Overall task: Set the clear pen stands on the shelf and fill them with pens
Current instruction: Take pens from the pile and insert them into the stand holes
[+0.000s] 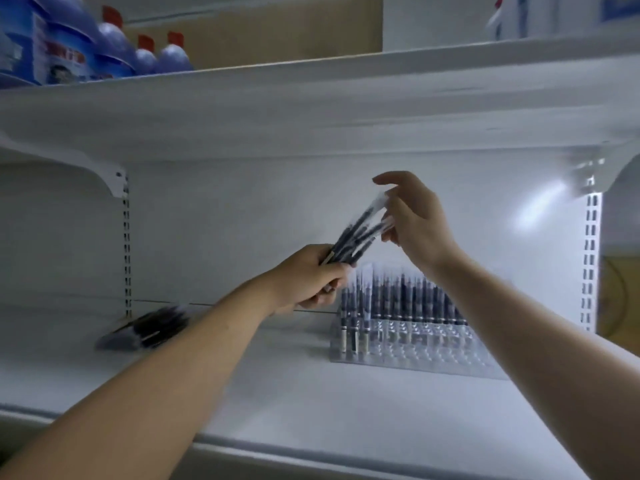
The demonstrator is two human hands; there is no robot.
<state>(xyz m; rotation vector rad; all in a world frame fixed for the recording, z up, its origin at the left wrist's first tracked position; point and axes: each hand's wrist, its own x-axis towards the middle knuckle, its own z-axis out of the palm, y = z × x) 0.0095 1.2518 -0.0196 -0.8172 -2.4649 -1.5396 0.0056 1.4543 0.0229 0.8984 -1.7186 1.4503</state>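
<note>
Grips 1 bundle of pens (349, 240) in curled left hand (310, 280); touches its upper tips with half-open right hand (414, 225), pinch unclear through blur.

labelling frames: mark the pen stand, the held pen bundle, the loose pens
clear pen stand (433, 351): head view, empty front holes
pen bundle (350, 240): head view, mid barrels
loose pens (149, 329): head view, middle of pile
</note>
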